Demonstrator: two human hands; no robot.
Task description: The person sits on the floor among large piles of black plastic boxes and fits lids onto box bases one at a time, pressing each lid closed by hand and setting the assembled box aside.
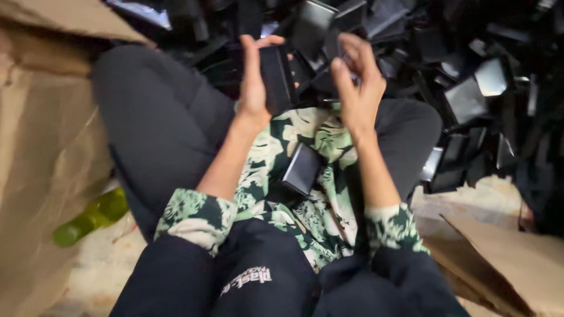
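My left hand (pixel 254 76) holds a small black rectangular box (pixel 278 79) upright, fingers along its left side. My right hand (pixel 356 79) is raised beside it, fingers bent toward the box's right side; whether it touches the box I cannot tell. Another black box (pixel 302 169) lies in my lap on green-and-white floral cloth (pixel 317 199). I sit cross-legged in dark trousers.
A large heap of black boxes and lids (pixel 470 88) fills the floor ahead and to the right. Brown cardboard (pixel 41 147) stands at the left, more cardboard (pixel 505 258) at the lower right. A green bottle (pixel 91 217) lies by my left leg.
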